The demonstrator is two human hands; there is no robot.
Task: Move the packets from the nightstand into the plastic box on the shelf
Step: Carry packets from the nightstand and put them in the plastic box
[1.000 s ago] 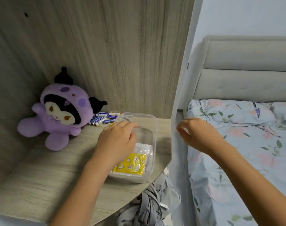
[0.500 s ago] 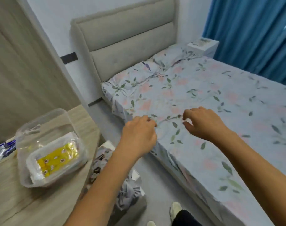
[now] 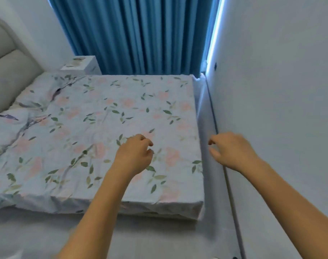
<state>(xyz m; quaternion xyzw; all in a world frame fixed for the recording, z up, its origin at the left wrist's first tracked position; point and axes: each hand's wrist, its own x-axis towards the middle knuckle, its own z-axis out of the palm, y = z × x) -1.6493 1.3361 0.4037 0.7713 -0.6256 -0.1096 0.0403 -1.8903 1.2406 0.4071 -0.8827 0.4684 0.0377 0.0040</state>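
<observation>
Floral bed (image 3: 96, 128), blue curtain (image 3: 137, 34) (drawn)

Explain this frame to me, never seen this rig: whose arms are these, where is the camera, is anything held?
No machine here: a person wears one wide-angle camera on the head, looking forward and down. The left hand and right hand are bare, fingers loosely curled, with no grip on anything. Below them is a bed with a floral sheet. Far back beside it stands a white nightstand in front of a blue curtain; small items lie on it, too small to identify. The plastic box is out of view.
</observation>
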